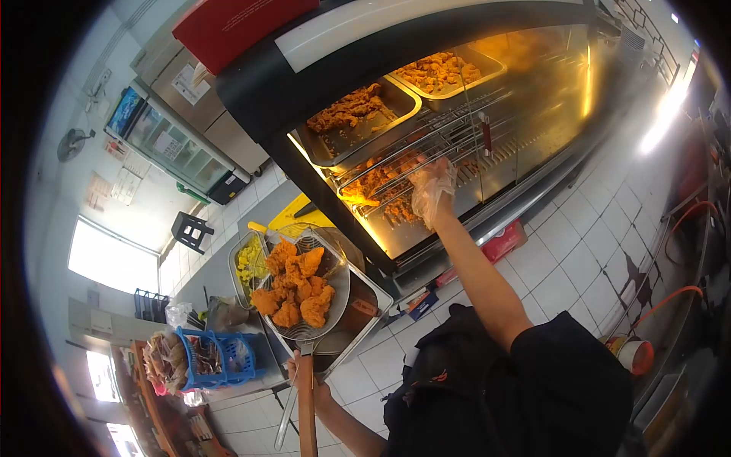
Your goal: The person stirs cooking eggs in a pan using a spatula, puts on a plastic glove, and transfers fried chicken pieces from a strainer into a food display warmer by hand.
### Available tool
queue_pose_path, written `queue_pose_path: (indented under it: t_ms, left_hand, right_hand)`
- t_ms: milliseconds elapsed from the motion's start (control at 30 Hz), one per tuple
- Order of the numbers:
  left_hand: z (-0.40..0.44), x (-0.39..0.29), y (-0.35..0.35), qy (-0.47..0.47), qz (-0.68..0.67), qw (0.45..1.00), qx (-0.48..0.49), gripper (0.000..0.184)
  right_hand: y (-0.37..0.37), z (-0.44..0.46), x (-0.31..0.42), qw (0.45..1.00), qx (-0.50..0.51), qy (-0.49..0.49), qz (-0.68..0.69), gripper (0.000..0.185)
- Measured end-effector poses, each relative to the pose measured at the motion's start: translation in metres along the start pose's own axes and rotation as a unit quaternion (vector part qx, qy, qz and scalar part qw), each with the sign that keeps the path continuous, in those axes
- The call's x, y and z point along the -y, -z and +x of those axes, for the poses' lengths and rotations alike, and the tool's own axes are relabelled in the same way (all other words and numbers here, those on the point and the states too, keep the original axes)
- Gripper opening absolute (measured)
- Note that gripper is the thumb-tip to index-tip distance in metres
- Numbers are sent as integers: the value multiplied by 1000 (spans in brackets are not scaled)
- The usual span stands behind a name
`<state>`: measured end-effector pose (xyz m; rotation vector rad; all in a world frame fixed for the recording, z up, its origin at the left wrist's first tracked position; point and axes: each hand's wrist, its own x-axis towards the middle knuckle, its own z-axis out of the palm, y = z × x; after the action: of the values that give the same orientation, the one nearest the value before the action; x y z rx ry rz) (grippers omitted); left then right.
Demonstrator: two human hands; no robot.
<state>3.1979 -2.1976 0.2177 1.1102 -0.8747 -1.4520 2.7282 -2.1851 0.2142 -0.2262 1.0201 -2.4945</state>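
Observation:
My left hand (pixel 320 394) is closed around the wooden handle (pixel 306 411) of a wire strainer (pixel 335 329). Several pieces of fried chicken (pixel 289 286) lie in the strainer, above a metal tray (pixel 378 299). A thin metal handle (pixel 285 420) hangs beside the wooden one. My right hand (pixel 433 186), in a clear plastic glove, reaches into the lit display case (pixel 487 183), at the wire rack (pixel 396 179) near more fried pieces (pixel 368 183). Glare and the rack hide its fingertips, so what they hold, if anything, cannot be made out.
Two trays of fried food (pixel 411 107) (pixel 449 72) sit in the case's upper part. Left of the strainer are a tray of yellow-green pieces (pixel 250 263), a yellow board (pixel 293 221) and a blue basket (pixel 199 358). A black stool (pixel 190 231) stands farther back.

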Motion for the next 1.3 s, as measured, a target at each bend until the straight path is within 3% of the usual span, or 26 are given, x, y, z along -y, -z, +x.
queue_pose_path:
  t_ms: [67,167,233,267,333,367,433,500,533,567,633,700,733,800,900,967,1000,1100,1200,1233,1300]
  left_hand:
    - [-1,-1,-6,11,2,1000,-17,27]
    - [3,-2,-2,14,15,1000,1,28]
    - [8,3,3,14,15,1000,1,28]
    - [7,3,2,14,24,1000,-11,29]
    - [4,2,0,12,41,998,-38,30]
    - [4,0,10,35,18,999,15,20]
    - [13,26,27,-23,-38,998,35,16]
    - [12,44,47,-92,-78,990,70,27]
    - [8,43,43,-127,-90,982,106,32]
    - [8,41,37,-116,-38,991,52,26]
    - [15,31,34,-67,1,998,13,16]
    - [26,28,36,4,-29,998,47,14]
    - [23,22,25,8,-24,1000,19,17]
    - [13,2,0,15,-13,999,-34,26]
    - [15,3,3,18,-25,999,-20,27]
    - [10,1,3,22,-27,999,-20,28]
    - [10,0,3,25,-28,999,-19,28]
    - [12,1,7,24,-17,999,-17,28]
    - [11,2,9,30,-28,999,-12,27]
    - [12,3,10,35,-34,999,-6,27]
    - [14,15,12,-1,-85,992,-97,25]
  right_hand:
    - [-9,-12,-6,974,-35,55,219,50]
    - [23,0,-24,980,-44,5,195,53]
    - [35,-17,-25,985,-5,-31,167,52]
    - [28,-35,-22,999,4,19,29,40]
    - [12,-60,-5,1000,21,-14,-20,29]
    - [0,-75,1,991,42,47,-119,26]
    - [-31,-104,7,935,99,164,-300,20]
    - [-71,-132,16,949,223,71,-209,20]
    - [-99,-151,33,716,361,297,-519,22]
    - [-124,-163,24,706,426,260,-502,24]
    - [-166,-173,-11,621,467,186,-602,31]
    - [-192,-163,-39,561,505,119,-645,34]
    - [-198,-153,-58,550,532,85,-638,32]
    - [-206,-137,-91,509,564,75,-646,31]
    - [-190,-119,-126,394,592,129,-691,37]
    - [-190,-129,-103,378,587,153,-699,37]
    - [-195,-134,-89,373,583,167,-702,37]
    - [-203,-141,-68,440,568,150,-679,38]
    - [-196,-151,-41,518,515,175,-660,59]
    - [-187,-152,-32,610,544,111,-565,62]
    - [-162,-154,-6,759,552,-8,-344,69]
